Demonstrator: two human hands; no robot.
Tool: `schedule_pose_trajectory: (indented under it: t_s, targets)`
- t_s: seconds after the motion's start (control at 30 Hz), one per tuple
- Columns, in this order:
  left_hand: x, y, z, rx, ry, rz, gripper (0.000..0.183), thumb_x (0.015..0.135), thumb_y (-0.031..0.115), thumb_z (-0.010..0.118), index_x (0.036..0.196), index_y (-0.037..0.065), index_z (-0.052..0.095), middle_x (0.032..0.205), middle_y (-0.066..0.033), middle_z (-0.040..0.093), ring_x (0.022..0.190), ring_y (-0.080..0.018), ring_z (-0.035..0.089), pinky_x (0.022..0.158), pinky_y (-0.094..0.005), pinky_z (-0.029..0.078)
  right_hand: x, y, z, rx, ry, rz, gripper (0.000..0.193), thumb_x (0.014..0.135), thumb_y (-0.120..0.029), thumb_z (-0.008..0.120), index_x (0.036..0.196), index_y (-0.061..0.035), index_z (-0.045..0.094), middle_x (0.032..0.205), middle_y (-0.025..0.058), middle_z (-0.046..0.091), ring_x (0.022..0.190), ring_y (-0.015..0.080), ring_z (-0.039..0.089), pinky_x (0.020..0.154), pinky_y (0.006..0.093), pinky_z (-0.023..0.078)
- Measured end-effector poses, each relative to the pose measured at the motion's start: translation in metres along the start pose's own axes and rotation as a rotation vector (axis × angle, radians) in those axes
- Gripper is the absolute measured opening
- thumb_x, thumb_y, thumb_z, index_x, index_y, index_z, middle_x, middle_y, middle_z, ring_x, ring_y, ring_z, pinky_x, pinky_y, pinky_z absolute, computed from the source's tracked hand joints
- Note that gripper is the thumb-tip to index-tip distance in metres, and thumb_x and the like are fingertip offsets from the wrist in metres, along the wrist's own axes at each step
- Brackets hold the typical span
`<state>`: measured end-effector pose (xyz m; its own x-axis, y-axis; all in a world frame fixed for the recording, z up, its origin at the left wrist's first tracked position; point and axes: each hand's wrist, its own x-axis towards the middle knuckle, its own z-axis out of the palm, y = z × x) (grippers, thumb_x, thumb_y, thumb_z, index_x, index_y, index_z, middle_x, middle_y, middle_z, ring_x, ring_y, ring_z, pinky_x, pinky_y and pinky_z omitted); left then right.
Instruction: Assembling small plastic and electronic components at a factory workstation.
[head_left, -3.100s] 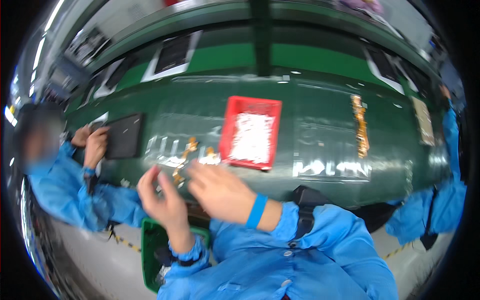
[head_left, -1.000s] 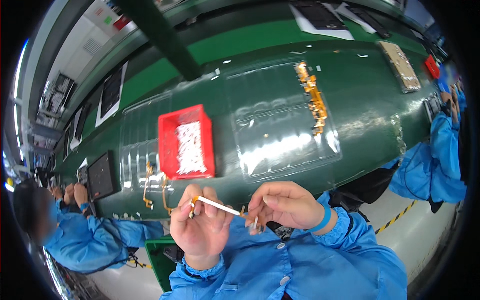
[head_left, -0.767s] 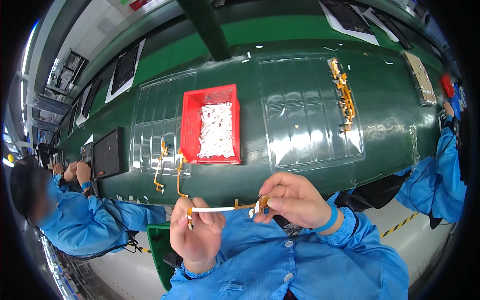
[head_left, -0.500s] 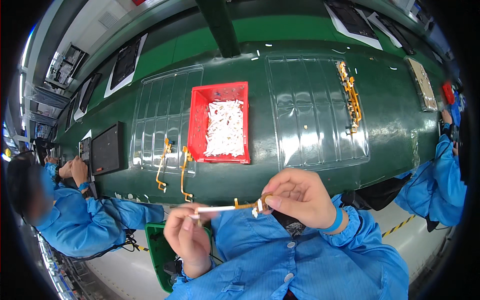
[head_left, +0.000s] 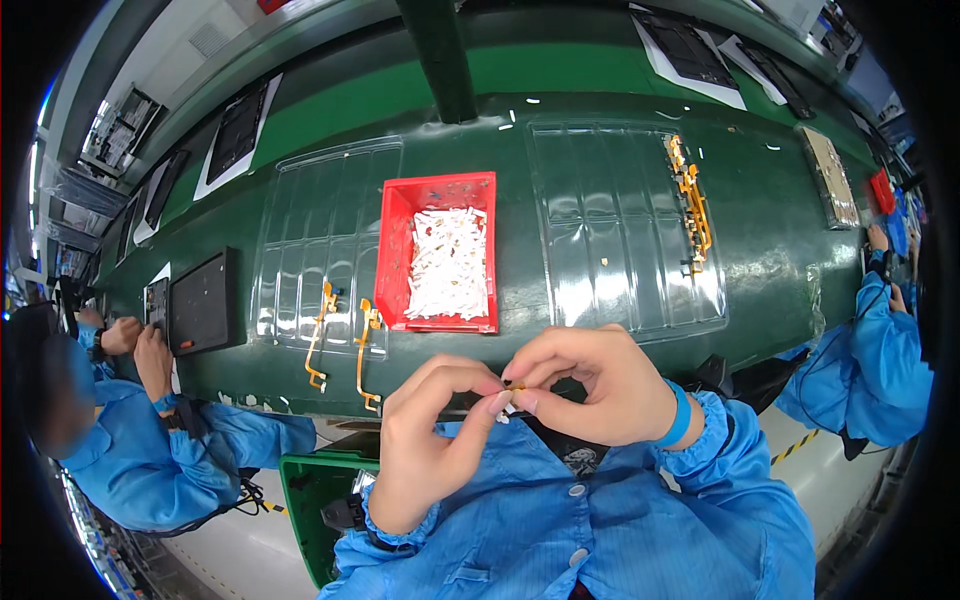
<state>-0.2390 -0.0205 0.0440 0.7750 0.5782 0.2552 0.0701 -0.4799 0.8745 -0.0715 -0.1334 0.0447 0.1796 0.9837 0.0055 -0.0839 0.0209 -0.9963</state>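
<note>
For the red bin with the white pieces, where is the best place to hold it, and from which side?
Grip the red bin by its near short rim, coming from the person's side of the green belt. The rim is raised and bare, the top is open, and that edge lies closest to both hands.

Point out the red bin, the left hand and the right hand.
red bin (head_left: 400,262), head view, on its left wall.
left hand (head_left: 425,450), head view, on the back of the hand.
right hand (head_left: 600,385), head view, on the back of the hand.
</note>
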Motion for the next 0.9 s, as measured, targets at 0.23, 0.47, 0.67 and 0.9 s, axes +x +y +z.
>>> schedule_pose_trajectory:
  t_s: [0.23,0.47,0.67,0.9]
  targets:
    - [0.004,-0.007,-0.001,-0.116,-0.103,-0.093,0.015,0.078,-0.005,0.071,0.088,-0.002,0.060,0.088,-0.0126,0.065,0.079,-0.0241,0.065,0.071,-0.0319,0.051,0.006,0.002,-0.002,-0.098,0.020,-0.020,0.014,0.086,-0.002,0.063,0.098,0.0016,0.059,0.079,0.0083,0.071,0.074,0.0121,0.069,0.066,0.0263,0.054]
    - [0.014,-0.015,0.009,0.408,0.114,0.483,0.015,0.078,-0.003,0.071,0.086,0.004,0.060,0.086,-0.0088,0.064,0.077,-0.0229,0.064,0.070,-0.0367,0.049,0.012,0.011,0.001,0.151,0.157,0.101,0.012,0.087,0.001,0.063,0.098,0.0012,0.059,0.082,0.0050,0.070,0.077,0.0073,0.066,0.068,0.0233,0.053]
    - [0.026,-0.038,0.004,0.447,0.468,0.322,0.018,0.083,-0.012,0.062,0.100,-0.005,0.062,0.095,-0.0186,0.066,0.079,-0.0266,0.066,0.073,-0.0354,0.054,0.011,0.010,-0.003,0.239,0.314,0.079,0.014,0.091,-0.002,0.063,0.104,0.0022,0.057,0.086,0.0083,0.069,0.079,0.0106,0.067,0.069,0.0231,0.055]
    - [0.029,-0.024,0.008,0.353,0.219,0.284,0.030,0.072,-0.008,0.073,0.100,-0.001,0.065,0.102,-0.0175,0.069,0.095,-0.0316,0.067,0.081,-0.0372,0.053,0.009,0.014,-0.008,0.258,0.333,0.103,0.015,0.092,-0.002,0.062,0.105,0.0025,0.056,0.088,0.0086,0.069,0.079,0.0116,0.068,0.070,0.0239,0.056]
